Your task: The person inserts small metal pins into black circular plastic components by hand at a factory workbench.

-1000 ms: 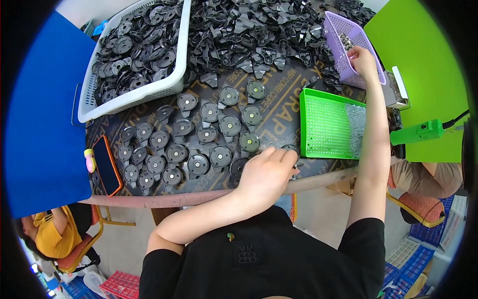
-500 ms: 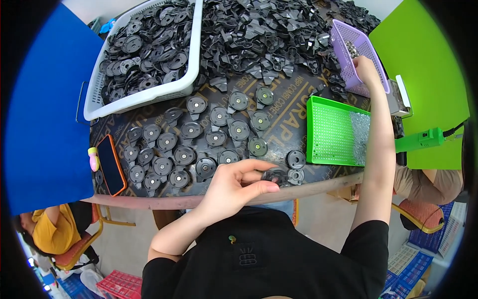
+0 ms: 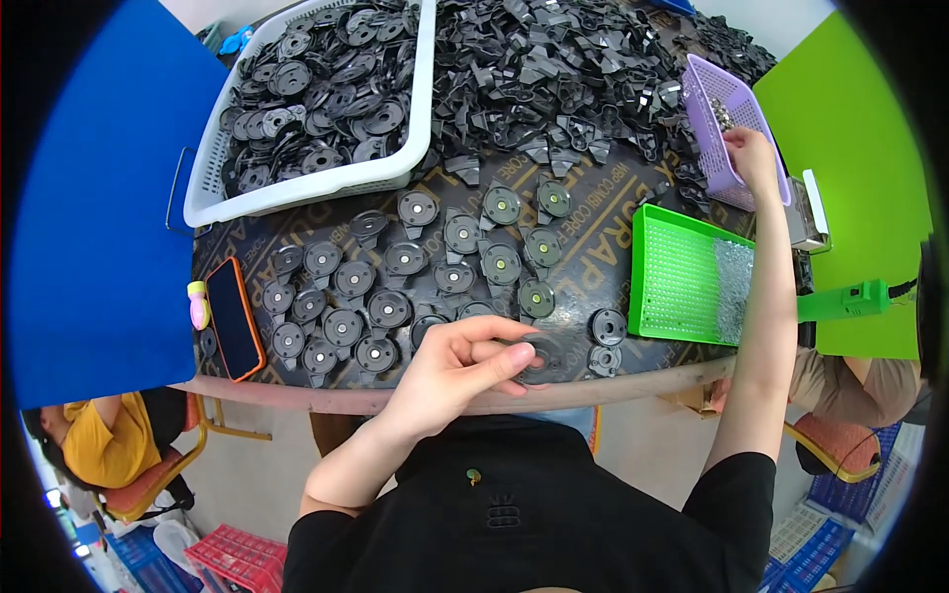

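My left hand (image 3: 460, 366) is closed, pinching a round black plastic part (image 3: 546, 360) between thumb and fingers just above the table's near edge. The part is blurred. At the far right, my right hand (image 3: 753, 158) dips into a purple basket (image 3: 704, 138) of small shiny metal pieces (image 3: 723, 115). Its fingers are curled together; what they hold, if anything, is hidden. Beside the held part lie a loose black disc (image 3: 608, 326) and a smaller ring-shaped part (image 3: 604, 360). Several disc parts with metal centres (image 3: 389, 308) are spread out left of them.
A white basket (image 3: 423, 94) of black discs stands at the far left, beside a heap of black plastic pieces (image 3: 554, 74). Under my right forearm sits a green tray (image 3: 647, 272) with small silvery pieces. A phone (image 3: 235, 321) lies left; a green handheld tool (image 3: 845, 300) is right.
The view has shifted, so the table's contents appear farther right. My left hand still holds the black part, its thumb and fingers slightly repositioned. My right hand stays in the purple basket.
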Action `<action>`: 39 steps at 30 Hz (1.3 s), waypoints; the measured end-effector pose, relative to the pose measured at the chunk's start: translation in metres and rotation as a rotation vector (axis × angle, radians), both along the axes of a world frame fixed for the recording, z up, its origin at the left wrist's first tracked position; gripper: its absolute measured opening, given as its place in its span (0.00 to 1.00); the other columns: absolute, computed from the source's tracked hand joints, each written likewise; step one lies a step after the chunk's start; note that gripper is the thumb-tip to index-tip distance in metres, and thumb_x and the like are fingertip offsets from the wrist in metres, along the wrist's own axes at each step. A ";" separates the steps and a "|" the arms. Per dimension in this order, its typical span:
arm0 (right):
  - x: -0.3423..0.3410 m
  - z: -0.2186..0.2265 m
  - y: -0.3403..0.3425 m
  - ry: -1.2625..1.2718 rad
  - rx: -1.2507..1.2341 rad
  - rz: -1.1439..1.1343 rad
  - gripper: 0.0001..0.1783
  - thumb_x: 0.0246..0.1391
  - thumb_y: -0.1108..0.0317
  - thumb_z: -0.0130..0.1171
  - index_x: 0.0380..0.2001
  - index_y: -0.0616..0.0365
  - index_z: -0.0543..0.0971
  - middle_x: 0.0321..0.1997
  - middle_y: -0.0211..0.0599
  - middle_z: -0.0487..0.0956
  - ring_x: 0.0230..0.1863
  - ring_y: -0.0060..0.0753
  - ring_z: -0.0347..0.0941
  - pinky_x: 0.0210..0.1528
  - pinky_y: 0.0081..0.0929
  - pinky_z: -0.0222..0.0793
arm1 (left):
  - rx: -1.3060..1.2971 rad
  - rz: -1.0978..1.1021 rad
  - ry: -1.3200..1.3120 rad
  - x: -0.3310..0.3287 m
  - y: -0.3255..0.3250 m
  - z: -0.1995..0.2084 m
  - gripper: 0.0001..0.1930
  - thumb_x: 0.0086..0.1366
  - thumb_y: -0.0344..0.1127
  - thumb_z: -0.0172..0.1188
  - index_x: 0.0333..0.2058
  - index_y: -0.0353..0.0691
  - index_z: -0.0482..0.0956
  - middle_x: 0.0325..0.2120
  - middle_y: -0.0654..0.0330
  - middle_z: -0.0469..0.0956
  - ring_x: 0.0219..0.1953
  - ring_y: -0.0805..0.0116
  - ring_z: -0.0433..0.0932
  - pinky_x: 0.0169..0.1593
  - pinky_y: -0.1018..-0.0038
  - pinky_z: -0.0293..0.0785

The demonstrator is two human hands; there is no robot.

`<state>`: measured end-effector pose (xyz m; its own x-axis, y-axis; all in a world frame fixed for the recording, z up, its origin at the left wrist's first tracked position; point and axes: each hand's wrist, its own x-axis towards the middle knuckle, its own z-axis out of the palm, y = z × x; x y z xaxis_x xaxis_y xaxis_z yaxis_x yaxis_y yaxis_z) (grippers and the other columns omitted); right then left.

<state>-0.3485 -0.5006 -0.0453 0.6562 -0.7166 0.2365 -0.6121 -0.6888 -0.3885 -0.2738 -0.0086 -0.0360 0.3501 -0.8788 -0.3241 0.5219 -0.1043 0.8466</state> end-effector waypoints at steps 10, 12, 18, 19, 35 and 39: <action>-0.003 -0.001 0.001 -0.084 -0.013 -0.050 0.09 0.50 0.67 0.62 0.33 0.62 0.82 0.23 0.37 0.81 0.21 0.23 0.76 0.25 0.22 0.70 | -0.045 0.086 0.282 0.006 -0.003 0.004 0.18 0.69 0.36 0.49 0.53 0.31 0.70 0.40 0.56 0.78 0.42 0.64 0.79 0.39 0.72 0.82; -0.004 0.000 0.003 -0.184 -0.052 -0.069 0.09 0.51 0.68 0.61 0.34 0.62 0.81 0.25 0.39 0.81 0.23 0.23 0.77 0.27 0.21 0.72 | -0.043 0.095 0.275 0.005 -0.006 0.004 0.18 0.69 0.36 0.49 0.53 0.31 0.70 0.39 0.57 0.78 0.41 0.68 0.78 0.40 0.72 0.82; 0.004 0.017 0.027 -0.347 0.011 -0.064 0.09 0.49 0.71 0.62 0.35 0.62 0.81 0.26 0.34 0.82 0.26 0.20 0.78 0.30 0.18 0.72 | -0.035 0.144 0.254 0.008 -0.015 0.004 0.17 0.68 0.36 0.51 0.52 0.32 0.72 0.38 0.61 0.78 0.35 0.83 0.73 0.42 0.72 0.81; 0.000 0.020 0.028 -0.243 -0.015 -0.100 0.09 0.49 0.70 0.63 0.34 0.62 0.81 0.26 0.35 0.82 0.26 0.21 0.78 0.29 0.19 0.71 | -0.038 0.135 0.257 0.008 -0.016 0.004 0.17 0.68 0.36 0.51 0.52 0.32 0.72 0.38 0.61 0.78 0.35 0.83 0.73 0.42 0.72 0.81; -0.013 0.034 0.295 -0.426 0.011 0.811 0.08 0.37 0.72 0.67 0.24 0.57 0.78 0.46 0.37 0.79 0.45 0.41 0.75 0.42 0.31 0.73 | -0.056 0.230 0.344 0.003 -0.028 -0.004 0.15 0.70 0.37 0.49 0.48 0.33 0.72 0.40 0.56 0.79 0.43 0.67 0.80 0.47 0.74 0.78; -0.017 0.022 0.299 -0.392 0.074 0.816 0.08 0.38 0.75 0.66 0.26 0.59 0.80 0.50 0.41 0.77 0.49 0.44 0.72 0.47 0.34 0.70 | -0.085 0.252 0.346 0.003 -0.029 -0.001 0.14 0.69 0.37 0.49 0.48 0.35 0.72 0.40 0.59 0.78 0.43 0.70 0.79 0.48 0.74 0.77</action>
<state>-0.3653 -0.2017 -0.0234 0.8486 -0.0873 0.5217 0.2401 -0.8152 -0.5270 -0.2708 -0.0379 -0.0369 0.4405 -0.8085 -0.3902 0.7763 0.1248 0.6179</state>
